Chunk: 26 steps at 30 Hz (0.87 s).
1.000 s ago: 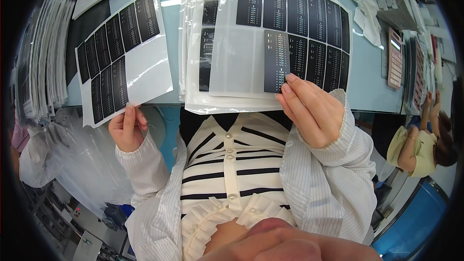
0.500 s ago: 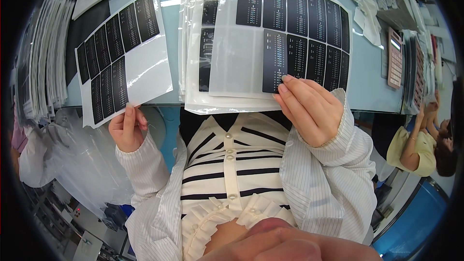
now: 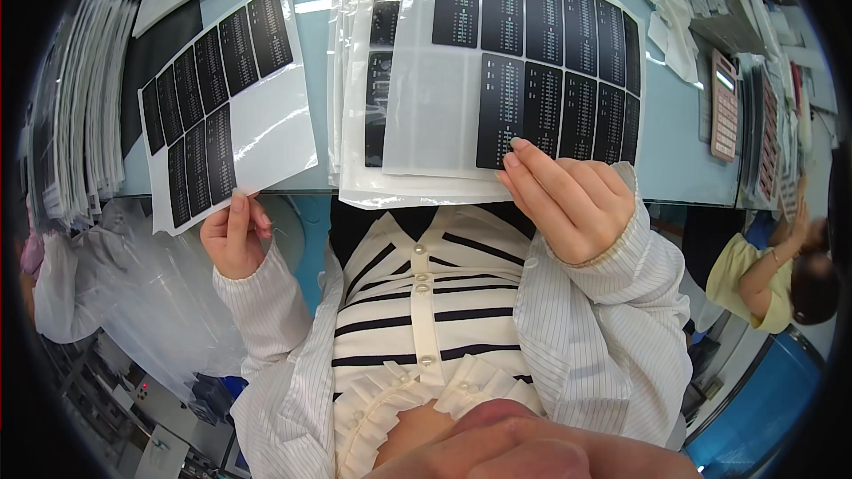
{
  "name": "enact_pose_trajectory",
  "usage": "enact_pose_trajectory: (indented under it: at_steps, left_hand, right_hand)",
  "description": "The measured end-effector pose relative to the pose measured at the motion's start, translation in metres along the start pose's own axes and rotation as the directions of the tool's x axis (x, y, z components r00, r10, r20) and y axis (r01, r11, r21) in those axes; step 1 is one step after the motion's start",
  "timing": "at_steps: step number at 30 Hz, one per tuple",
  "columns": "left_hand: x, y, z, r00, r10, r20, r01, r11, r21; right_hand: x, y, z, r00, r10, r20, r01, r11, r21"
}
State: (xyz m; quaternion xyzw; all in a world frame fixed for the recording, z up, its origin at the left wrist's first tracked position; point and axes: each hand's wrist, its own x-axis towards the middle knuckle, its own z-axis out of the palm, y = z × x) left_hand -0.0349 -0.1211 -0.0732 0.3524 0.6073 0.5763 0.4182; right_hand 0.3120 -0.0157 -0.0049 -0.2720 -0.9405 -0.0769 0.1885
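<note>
My left hand [image 3: 233, 235] pinches the lower edge of a white backing sheet [image 3: 275, 129], tilted over the table's left front. Two rows of black labels [image 3: 211, 69] with fine pale print fill much of it; its lower right part is bare. In front of me lies a stack of similar sheets in clear film. My right hand [image 3: 568, 204] has its fingers together at the lower right corner of a black label [image 3: 500, 106] on the top sheet [image 3: 430, 115]. That label sits at the left end of the lower row, beside a bare area. The thumb's contact is partly hidden.
Tall stacks of filmed sheets [image 3: 84, 98] stand at the far left, with clear plastic [image 3: 169, 293] hanging below. A pink calculator [image 3: 724, 106], crumpled white tissue [image 3: 676, 40] and a box [image 3: 732, 0] are on the right. Beyond, a person in yellow [image 3: 754, 279] works.
My right hand has shifted slightly. The label under its fingertips has moved a little left and now lies flatter, in line with its row. My left hand and its sheet stay still.
</note>
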Motion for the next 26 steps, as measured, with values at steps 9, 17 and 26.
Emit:
enact_pose_trajectory:
  at_steps: [9,17,26]
  left_hand:
    - [-0.001,0.001,0.001,1.0,-0.009,0.001,0.009,1.0,-0.017]
    - [-0.001,0.002,0.001,1.0,-0.008,0.006,0.008,1.0,-0.015]
    - [-0.001,0.002,0.003,0.996,-0.049,-0.074,0.051,0.998,0.025]
  right_hand:
    - [-0.001,0.003,0.001,1.0,-0.006,0.009,0.006,0.999,0.032]
    - [-0.002,0.0,0.002,0.999,0.038,0.037,-0.041,0.996,0.083]
    - [0.011,-0.001,-0.01,0.995,0.087,0.054,-0.095,0.982,0.164]
